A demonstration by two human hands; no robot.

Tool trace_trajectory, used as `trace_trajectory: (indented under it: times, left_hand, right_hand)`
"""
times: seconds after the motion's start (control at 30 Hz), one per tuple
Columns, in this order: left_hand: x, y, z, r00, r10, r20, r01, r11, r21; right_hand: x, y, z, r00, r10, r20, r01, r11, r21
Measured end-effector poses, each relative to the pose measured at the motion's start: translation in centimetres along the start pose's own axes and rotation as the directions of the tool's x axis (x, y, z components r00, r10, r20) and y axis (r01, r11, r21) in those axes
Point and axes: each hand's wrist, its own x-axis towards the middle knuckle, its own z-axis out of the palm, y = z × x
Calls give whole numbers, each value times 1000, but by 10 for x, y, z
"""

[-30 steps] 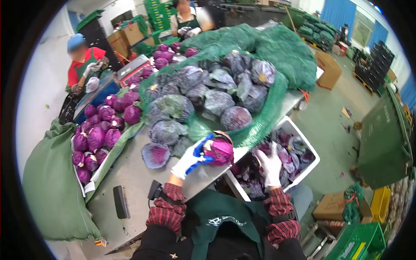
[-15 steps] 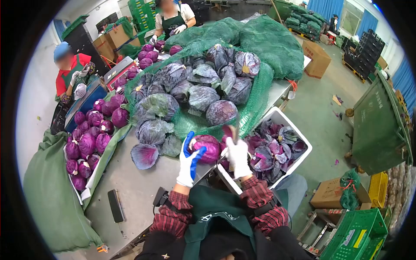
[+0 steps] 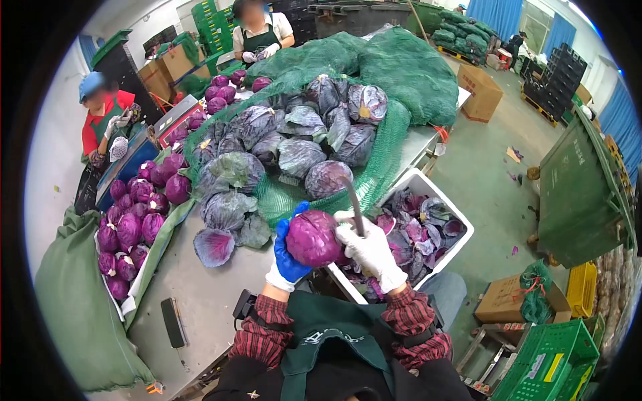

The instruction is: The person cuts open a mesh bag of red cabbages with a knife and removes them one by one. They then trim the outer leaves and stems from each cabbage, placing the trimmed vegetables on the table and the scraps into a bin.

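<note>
A peeled red cabbage (image 3: 312,238), glossy purple, rests in my left hand (image 3: 286,259), whose blue and white glove wraps its left side. My right hand (image 3: 372,250), in a white glove, grips a knife (image 3: 354,206) with a dark, narrow blade pointing up and away. The right fingers touch or nearly touch the cabbage's right side; the handle is hidden in the fist. Just beyond lie untrimmed cabbages (image 3: 302,155) with dull outer leaves, on a green net (image 3: 281,200). Beneath my right hand stands a white bin (image 3: 461,217) full of stripped leaves (image 3: 418,230).
Trimmed cabbages (image 3: 137,214) fill a cloth-draped container at the left. A dark flat object (image 3: 173,323) lies on the metal table (image 3: 214,304). One co-worker (image 3: 103,123) stands far left, another (image 3: 264,37) at the back. A green wheeled bin (image 3: 588,194) stands right.
The cabbage has turned and come nearer in my left hand. A purple leaf piece by my right hand is no longer there. The right hand has moved slightly right, its blade now plainly seen.
</note>
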Motion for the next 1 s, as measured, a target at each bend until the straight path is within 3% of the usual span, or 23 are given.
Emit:
trace_trajectory:
  times: [0.07, 0.13, 0.2, 0.27, 0.33, 0.37, 0.47, 0.5, 0.53, 0.6, 0.7, 0.8, 0.83, 0.87, 0.93, 1.0]
  left_hand:
    - [-3, 0, 10, 999, 21, -31, -14, 976, 219]
    - [-4, 6, 15, 1000, 20, -19, -14, 967, 253]
    - [-2, 11, 15, 997, 75, 10, -72, 907, 414]
    - [-3, 14, 22, 997, 76, 14, -75, 902, 425]
    - [-1, 19, 22, 997, 68, 20, -69, 856, 512]
    - [-1, 19, 24, 997, 68, 20, -69, 857, 511]
    - [0, 22, 35, 993, 95, 63, -112, 717, 688]
    - [-1, 21, 34, 993, 97, 65, -115, 715, 690]
    - [-3, 19, 34, 994, 89, 64, -109, 738, 666]
    - [-5, 19, 35, 995, 86, 58, -103, 761, 640]
    - [-4, 16, 41, 994, 90, 63, -108, 724, 681]
    - [-6, 13, 36, 995, 70, 67, -95, 829, 551]
    - [-7, 12, 35, 996, 64, 54, -83, 827, 556]
    - [-7, 10, 35, 997, 58, 41, -71, 826, 560]
    - [-8, 6, 36, 997, 72, 40, -82, 797, 599]
    - [-8, 3, 31, 995, 86, 42, -93, 765, 637]
  right_hand:
    - [-2, -7, 9, 999, -53, 9, 54, 991, -123]
    - [-13, -29, 3, 984, 127, 125, -122, 991, -47]
    - [-15, -28, 2, 983, 115, 145, -104, 991, -78]
    - [-16, -21, 3, 981, 103, 162, -86, 990, -110]
    - [-15, -5, 10, 977, -184, 104, 211, 854, -475]
    - [-20, -5, 17, 947, -318, 49, 296, 804, -516]
    - [-17, 1, 19, 903, -430, -18, 375, 806, -457]
    - [-20, -2, 13, 990, -130, -49, 121, 980, -158]
    - [-29, -29, 9, 997, 78, 9, -78, 996, 52]
    - [-28, -25, 6, 999, -10, 35, 11, 1000, -9]
    - [-31, -32, 6, 996, 29, 85, -27, 999, -17]
    - [-36, -39, 4, 986, 78, 150, -85, 995, 44]
    - [-34, -36, 5, 992, -28, 124, 43, 992, -119]
    - [-30, -26, 7, 992, -28, 123, 42, 992, -120]
    - [-23, -9, 14, 919, -394, 1, 339, 789, -513]
    - [-25, -14, 7, 946, -325, -5, 272, 798, -537]
